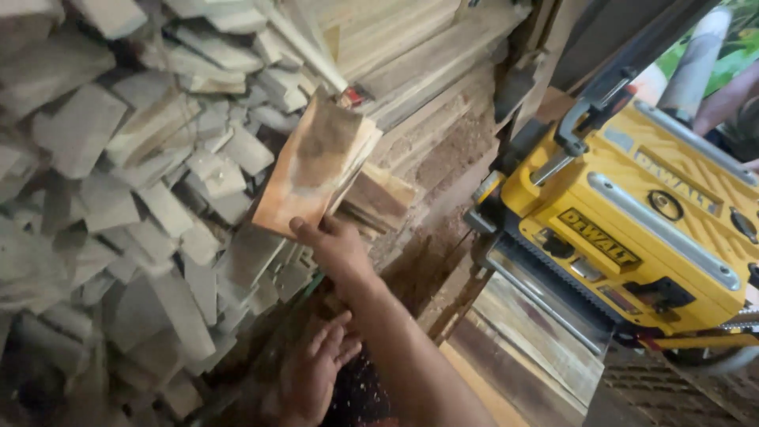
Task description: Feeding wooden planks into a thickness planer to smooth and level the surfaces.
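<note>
A: Head view first; what does the right hand [336,249] hold?

B: A short stack of boards [316,166]; the fingers are clamped on its lower edge, thumb on the near face; the top board is orange-brown with a dark grey stain; the stack tilts, its top end leaning away from the planer [632,229].

A: Where does the stack sit?

B: Raised in the air, well to the left of the planer, in front of a big heap of pale offcuts [142,182] that fills the frame further left of the planer.

A: And the left hand [312,375]?

B: Lower, at the bottom of the frame, left of the planer; fingers spread and loose, gripping nothing; it lies just under the right forearm; I cannot tell what it rests on.

A: The planer itself?

B: Yellow and black, with a grey feed bed [538,316] at its mouth; below it lie long planks [506,356]; between planer and stack, more long boards [427,55] lean stacked, dusted with sawdust.

A: Anyone else?

B: Behind the planer, at the top right corner, another person's arm [731,91] shows; little else of them can be made out.
</note>
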